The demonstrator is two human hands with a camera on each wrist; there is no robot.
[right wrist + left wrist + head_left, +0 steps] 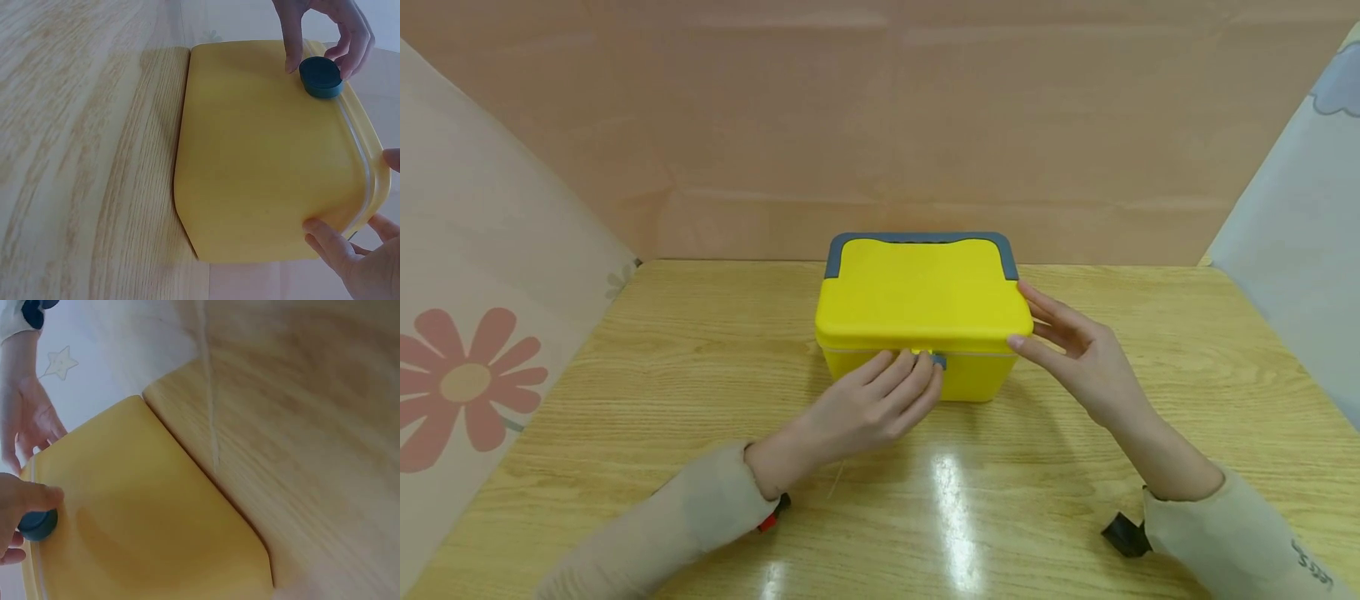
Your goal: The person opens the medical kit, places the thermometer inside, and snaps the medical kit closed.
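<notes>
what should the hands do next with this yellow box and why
Probably press the round blue latch button, since the left hand already has fingertips around it on the yellow box, the lid is down, and the right hand braces the lid's right edge.

Both my hands forward, sleeves down to the wrists.
Left hand: fingers curled, fingertips bunched together in a pinching grip. Right hand: fingers straight and spread, palm turned inward, thumb extended.
</notes>
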